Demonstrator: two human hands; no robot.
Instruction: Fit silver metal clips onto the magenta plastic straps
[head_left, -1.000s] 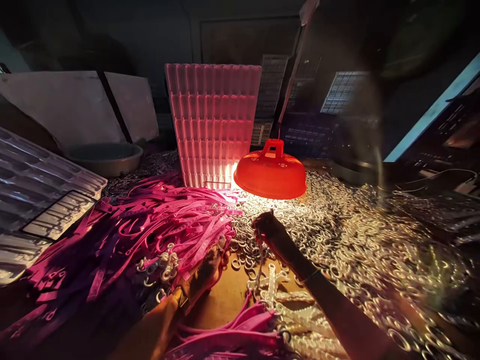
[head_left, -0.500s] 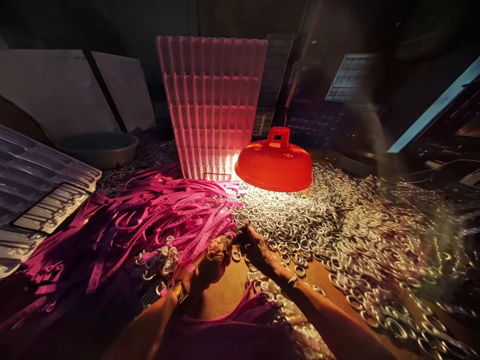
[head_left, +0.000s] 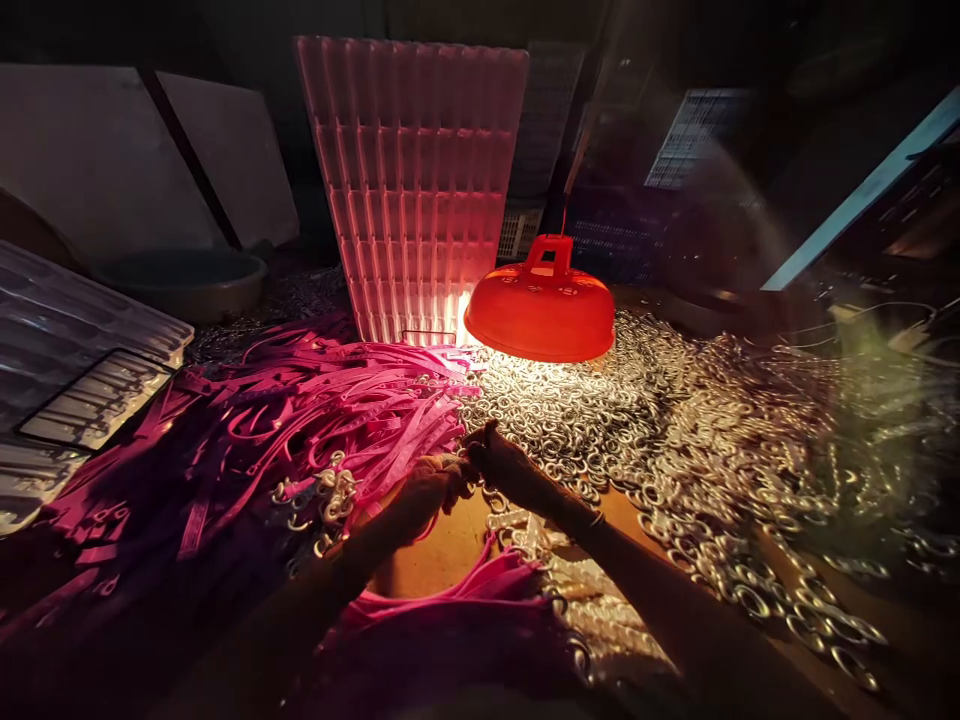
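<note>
My left hand [head_left: 433,484] is closed, its fingers curled at the edge of the heap of pink straps [head_left: 330,400]. A pink strap shows just under it and seems to run into its grip. Touching or nearly touching it, my right hand [head_left: 499,458] is closed too, with fingertips bent toward the left hand. Whatever lies between those fingertips is in shadow and too small to name. Beyond the right hand spreads a large pile of metal rings and clasps [head_left: 570,420]. Nearer to me, between the forearms, lies a second bunch of pink straps [head_left: 465,595].
An orange-red lamp shade [head_left: 540,310] hangs low over the metal pile. Behind the straps stands an upright compartment tray [head_left: 420,180]; another tray [head_left: 90,350] leans at left. A round basin [head_left: 187,285] sits behind. Several rings hang at strap ends [head_left: 334,495] left of my hands.
My hands stay together, slightly higher in the picture, and the left one is more in shadow. A single ring below the fingers is no longer visible. The whole view has shifted slightly.
</note>
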